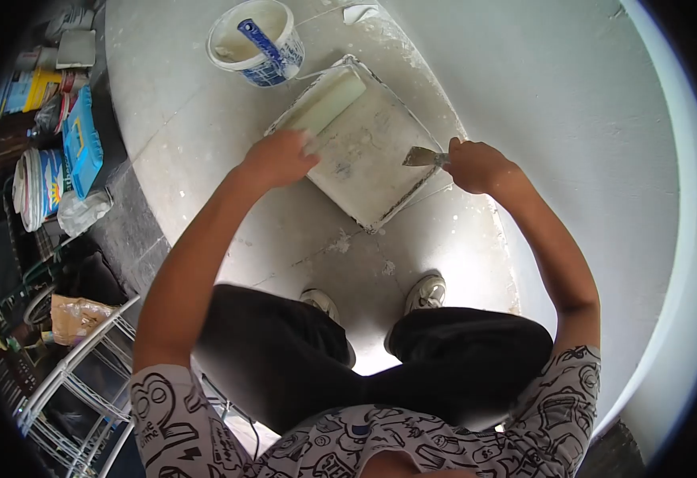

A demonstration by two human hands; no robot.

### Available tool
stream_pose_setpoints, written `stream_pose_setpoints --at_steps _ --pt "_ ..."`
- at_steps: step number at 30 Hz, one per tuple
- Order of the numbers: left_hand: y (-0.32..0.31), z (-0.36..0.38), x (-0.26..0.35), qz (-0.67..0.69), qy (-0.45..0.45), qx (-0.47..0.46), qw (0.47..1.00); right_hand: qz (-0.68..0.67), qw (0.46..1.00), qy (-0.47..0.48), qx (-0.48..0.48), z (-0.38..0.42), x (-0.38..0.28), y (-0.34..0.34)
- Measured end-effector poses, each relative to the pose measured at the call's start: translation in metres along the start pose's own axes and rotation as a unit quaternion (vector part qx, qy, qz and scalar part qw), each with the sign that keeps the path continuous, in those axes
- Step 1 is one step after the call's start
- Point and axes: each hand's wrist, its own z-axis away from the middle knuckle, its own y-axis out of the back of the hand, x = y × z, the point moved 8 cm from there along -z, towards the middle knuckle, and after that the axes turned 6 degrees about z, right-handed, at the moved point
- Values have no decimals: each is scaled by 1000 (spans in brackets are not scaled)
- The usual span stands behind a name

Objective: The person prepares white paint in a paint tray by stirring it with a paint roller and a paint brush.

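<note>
The fingers of the right hand (477,167) are closed around a scraper (423,157), its blade over the right corner of a square tray (364,159). The left hand (281,158) is blurred at the tray's left edge, its fingers at the near end of a pale roller (332,107); whether they grip it cannot be told. The roller lies along the tray's far left edge, up to the far corner. Smears and dark marks cover the tray's whitish surface. Just beyond its far left edge stands a bucket (225,52) of pale paint, a blue handle (259,41) lying across its rim. The tray rests on a grey tiled floor (181,151) spotted with white, beside a smooth, pale wall (571,119) on the right. Two shoes (426,293) stand short of the near corner. Along the room's left side are a blue plastic piece (83,143), a labelled tub (43,187), a clear bag (83,212), a brown package (80,319) and a wire rack (73,366).
</note>
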Motion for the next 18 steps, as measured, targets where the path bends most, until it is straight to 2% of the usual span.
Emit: stream_pose_setpoints --at_steps 3,6,9,12,15,18 --pt "-24 -4 -36 -69 -35 28 997 -20 1000 12 3 -19 11 -35" --pt "-38 -6 -39 9 -16 29 999 -50 997 53 -25 -10 18 -62" --pt "-56 -17 -51 65 -35 83 994 -142 988 34 -51 -21 38 -94" --pt "-79 -21 -63 52 -9 131 990 -204 976 64 40 -32 47 -115" --pt "-94 -12 -71 -86 -77 185 976 -266 964 -14 14 -31 66 -136" --pt "-82 -5 -93 -53 1 207 977 -259 964 -40 39 -31 72 -144"
